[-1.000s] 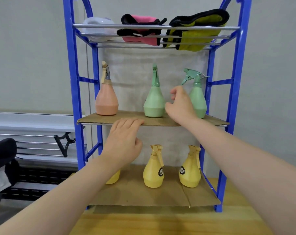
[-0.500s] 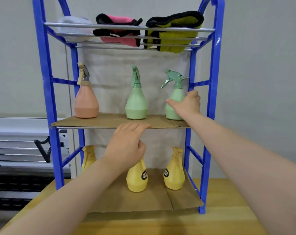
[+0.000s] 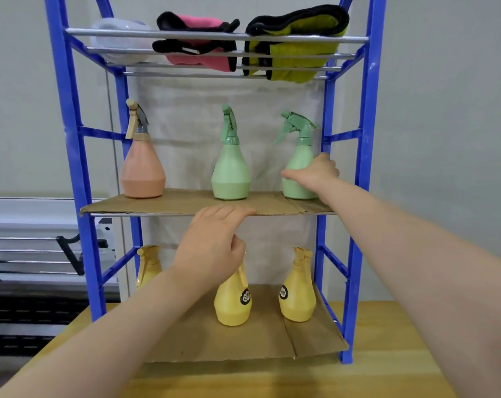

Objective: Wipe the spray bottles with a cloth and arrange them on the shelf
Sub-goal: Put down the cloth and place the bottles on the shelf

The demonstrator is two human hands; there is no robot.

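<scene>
Hands first: your right hand (image 3: 315, 175) wraps its grip around the body of the rightmost green spray bottle (image 3: 299, 168), which stands upright on the cardboard-lined middle shelf (image 3: 163, 206) just beside the blue rack's (image 3: 367, 139) right post — likely so you can lift it out for wiping. Your left hand (image 3: 211, 245) rests with fingers laid flat on the front edge of that middle shelf, holding nothing, probably steadying the rack. A second green bottle (image 3: 230, 170) and a peach one (image 3: 143, 170) stand apart on the same shelf; three yellow bottles (image 3: 296, 294) sit on the bottom shelf, above the wooden desk (image 3: 401, 369). Pink (image 3: 203, 58) and yellow-green cloths (image 3: 295, 47) lie on the top rails — neither is in hand. Compared with half a second ago, your right hand has closed further around the bottle, and the left has not moved.
</scene>
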